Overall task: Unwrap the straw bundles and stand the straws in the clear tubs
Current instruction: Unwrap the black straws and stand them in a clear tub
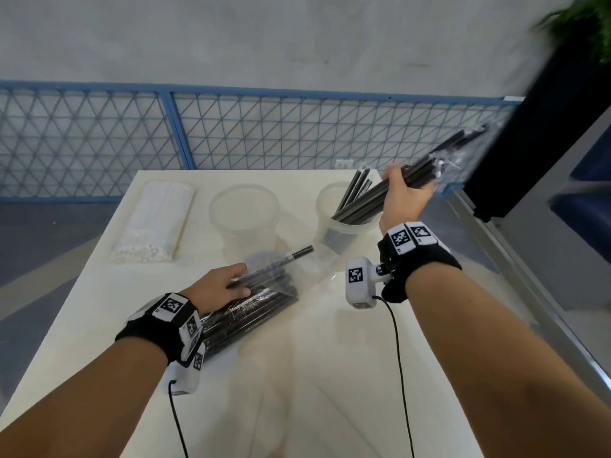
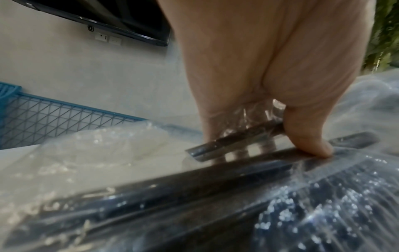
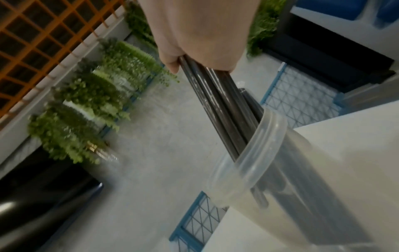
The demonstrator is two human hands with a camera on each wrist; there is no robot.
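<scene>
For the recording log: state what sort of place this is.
Probably an indoor work or demo space, not a kitchen: a bare white table stands on a grey concrete floor, fenced by blue wire-mesh panels, with a wall of green plants and a wall-mounted screen nearby.

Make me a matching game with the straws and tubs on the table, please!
Things:
1. white straw pack
2. middle tub
3. right tub
4. black straw pack

Where or how:
A. under the left hand, lying on the table
B. has black straws leaning in it
C. lying at the far left, nobody touching it
D. no straws in it

Right pairs: 1-C, 2-D, 3-B, 4-A

Bonus: the right hand grips a bunch of black straws whose lower ends are in the right tub.
</scene>
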